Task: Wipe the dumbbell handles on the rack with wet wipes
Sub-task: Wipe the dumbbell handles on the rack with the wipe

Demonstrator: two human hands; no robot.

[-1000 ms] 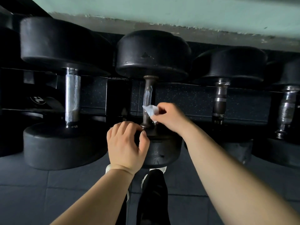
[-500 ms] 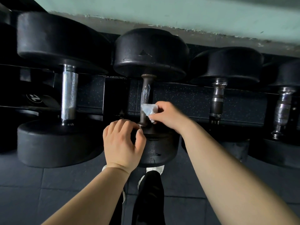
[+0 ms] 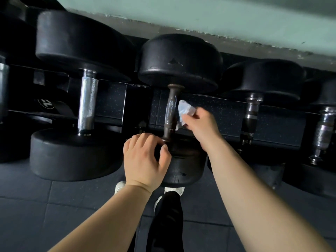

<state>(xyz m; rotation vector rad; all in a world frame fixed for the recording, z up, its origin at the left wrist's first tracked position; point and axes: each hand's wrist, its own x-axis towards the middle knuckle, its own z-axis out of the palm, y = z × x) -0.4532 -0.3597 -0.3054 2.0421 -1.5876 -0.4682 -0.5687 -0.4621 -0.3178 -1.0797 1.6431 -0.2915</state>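
Observation:
A black dumbbell lies on the rack straight ahead, its dark rusty handle [image 3: 170,113] running away from me between two round heads. My right hand [image 3: 201,128] pinches a crumpled white wet wipe [image 3: 184,110] just right of the handle's middle; the wipe's edge is at the handle's side. My left hand [image 3: 145,159] grips the near head [image 3: 183,164] of this dumbbell with curled fingers over its top edge, close to the handle's near end.
A bigger dumbbell with a shiny chrome handle [image 3: 88,104] lies to the left. Two smaller ones with worn handles [image 3: 250,118] [image 3: 324,131] lie to the right. The black rack rail [image 3: 227,113] runs behind. Below are dark floor tiles and my shoes [image 3: 173,190].
My right hand has moved the wipe off the handle's near part, up and slightly right, so it now sits beside the handle. My left hand stays on the near head.

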